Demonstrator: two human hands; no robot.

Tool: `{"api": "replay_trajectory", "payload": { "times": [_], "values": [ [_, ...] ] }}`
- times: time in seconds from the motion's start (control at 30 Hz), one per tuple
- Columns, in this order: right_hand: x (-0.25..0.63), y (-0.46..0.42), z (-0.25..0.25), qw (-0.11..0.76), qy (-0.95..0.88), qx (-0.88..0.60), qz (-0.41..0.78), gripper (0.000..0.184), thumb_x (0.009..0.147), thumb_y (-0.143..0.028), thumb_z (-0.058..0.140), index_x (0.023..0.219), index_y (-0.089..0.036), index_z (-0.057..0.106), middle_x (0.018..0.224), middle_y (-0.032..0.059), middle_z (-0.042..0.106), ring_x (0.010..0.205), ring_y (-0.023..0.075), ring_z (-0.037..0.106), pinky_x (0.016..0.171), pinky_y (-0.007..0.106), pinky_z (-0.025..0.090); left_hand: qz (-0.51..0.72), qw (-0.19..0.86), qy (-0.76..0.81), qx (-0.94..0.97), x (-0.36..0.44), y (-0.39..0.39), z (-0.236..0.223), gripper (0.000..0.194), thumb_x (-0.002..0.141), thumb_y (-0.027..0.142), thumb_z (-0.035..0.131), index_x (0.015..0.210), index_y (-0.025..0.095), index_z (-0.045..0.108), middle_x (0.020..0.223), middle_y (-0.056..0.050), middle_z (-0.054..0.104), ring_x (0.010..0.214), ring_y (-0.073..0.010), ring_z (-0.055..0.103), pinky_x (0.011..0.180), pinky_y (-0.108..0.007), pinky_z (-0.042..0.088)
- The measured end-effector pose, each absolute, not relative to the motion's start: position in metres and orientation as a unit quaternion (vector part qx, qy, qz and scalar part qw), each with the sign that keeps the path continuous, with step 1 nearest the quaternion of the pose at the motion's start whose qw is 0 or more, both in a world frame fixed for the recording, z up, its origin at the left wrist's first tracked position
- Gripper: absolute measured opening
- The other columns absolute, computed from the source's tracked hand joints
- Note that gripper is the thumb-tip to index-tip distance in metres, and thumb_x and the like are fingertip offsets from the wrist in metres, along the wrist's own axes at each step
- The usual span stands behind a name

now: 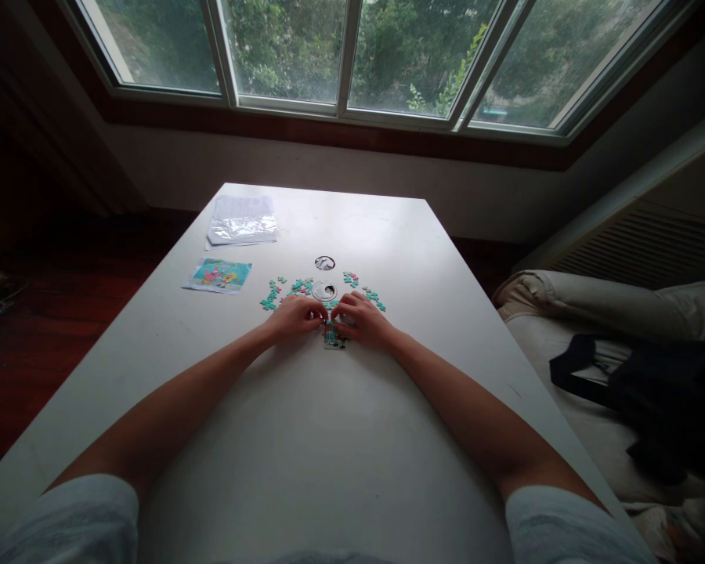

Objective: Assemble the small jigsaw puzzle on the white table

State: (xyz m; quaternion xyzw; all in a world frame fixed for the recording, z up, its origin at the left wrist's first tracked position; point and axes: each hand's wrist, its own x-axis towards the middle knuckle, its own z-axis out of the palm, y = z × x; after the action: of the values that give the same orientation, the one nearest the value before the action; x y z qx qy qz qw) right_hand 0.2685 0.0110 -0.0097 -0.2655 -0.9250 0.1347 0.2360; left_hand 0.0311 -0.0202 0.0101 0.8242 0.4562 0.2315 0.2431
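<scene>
My left hand (297, 317) is closed, its thumb and fingers pinched at the left edge of a small joined section of jigsaw puzzle (332, 340). Facing it from the other side, my right hand (363, 319) curls its fingers over the section's upper right part. Puzzle pieces lie at the fingertips of both hands, mostly hidden by the fingers. Loose turquoise pieces (269, 301) are scattered left of my hands, and more pieces (374, 298) lie to the right. Just beyond my fingers sits a round metal-rimmed lid or tin (323, 291).
A second round disc (325, 263) lies farther back on the white table (329, 439). At the left are a colourful cartoon picture sheet (220, 276) and papers in a clear plastic sleeve (244, 221). A couch with a dark bag (670, 392) stands at the right, windows ahead.
</scene>
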Motion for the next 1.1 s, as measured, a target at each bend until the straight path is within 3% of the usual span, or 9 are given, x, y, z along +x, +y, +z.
{"api": "replay_trajectory", "payload": {
  "times": [0.2,0.37,0.47,0.67,0.83,0.97,1.1],
  "values": [
    [0.268,0.010,-0.010,0.232,-0.925,-0.266,0.138,0.011,0.089,-0.028,0.070,0.099,-0.024,0.070,0.098,0.0065,0.062,0.094,0.0235,0.052,0.089,0.039,0.043,0.266,0.296,0.470,0.787,0.028,-0.017,0.008,0.011,0.081,0.023,0.062,0.085,0.019,0.071,0.075,0.001,0.067,0.068,-0.0124,0.056,0.065,-0.023,0.041],
    [0.268,0.010,-0.010,0.234,-0.925,-0.266,0.138,0.011,0.088,-0.027,0.071,0.099,-0.024,0.069,0.098,0.0065,0.062,0.094,0.0234,0.051,0.089,0.039,0.043,0.336,0.413,0.444,0.720,0.025,-0.012,0.007,0.029,0.085,0.028,0.057,0.106,0.017,0.074,0.082,-0.002,0.067,0.064,-0.0102,0.055,0.061,-0.023,0.043],
    [0.269,0.010,-0.009,0.236,-0.924,-0.266,0.139,0.010,0.089,-0.027,0.071,0.099,-0.025,0.069,0.098,0.0066,0.063,0.094,0.0234,0.051,0.089,0.039,0.043,0.363,0.460,0.428,0.688,0.025,-0.011,0.008,0.027,0.083,0.026,0.058,0.098,0.015,0.077,0.089,-0.005,0.065,0.065,-0.0100,0.057,0.059,-0.023,0.045],
    [0.270,0.009,-0.008,0.236,-0.923,-0.269,0.143,0.008,0.090,-0.026,0.069,0.097,-0.024,0.069,0.098,0.0064,0.062,0.094,0.0234,0.052,0.089,0.038,0.043,0.381,0.535,0.445,0.609,0.025,-0.012,0.006,0.021,0.079,0.024,0.063,0.097,0.015,0.071,0.074,-0.002,0.063,0.066,-0.0120,0.061,0.055,-0.020,0.042],
    [0.269,0.009,-0.008,0.235,-0.924,-0.268,0.142,0.008,0.090,-0.026,0.068,0.098,-0.024,0.069,0.098,0.0065,0.062,0.094,0.0232,0.052,0.088,0.038,0.043,0.413,0.562,0.435,0.570,0.022,-0.008,0.004,0.033,0.076,0.022,0.065,0.108,0.018,0.071,0.093,-0.003,0.065,0.077,-0.0136,0.068,0.063,-0.022,0.049],
    [0.269,0.009,-0.008,0.236,-0.923,-0.268,0.141,0.007,0.091,-0.027,0.068,0.098,-0.025,0.069,0.098,0.0066,0.062,0.094,0.0233,0.052,0.088,0.038,0.043,0.433,0.576,0.419,0.552,0.022,-0.007,0.004,0.025,0.076,0.025,0.070,0.099,0.015,0.069,0.087,-0.002,0.065,0.077,-0.0137,0.069,0.072,-0.026,0.052],
    [0.269,0.010,-0.009,0.237,-0.924,-0.266,0.141,0.008,0.091,-0.028,0.067,0.098,-0.025,0.069,0.097,0.0063,0.062,0.093,0.0231,0.052,0.088,0.038,0.042,0.446,0.567,0.414,0.555,0.023,-0.007,0.006,0.026,0.075,0.030,0.078,0.090,0.015,0.062,0.081,-0.001,0.067,0.073,-0.0132,0.066,0.067,-0.025,0.050]
  ]
}}
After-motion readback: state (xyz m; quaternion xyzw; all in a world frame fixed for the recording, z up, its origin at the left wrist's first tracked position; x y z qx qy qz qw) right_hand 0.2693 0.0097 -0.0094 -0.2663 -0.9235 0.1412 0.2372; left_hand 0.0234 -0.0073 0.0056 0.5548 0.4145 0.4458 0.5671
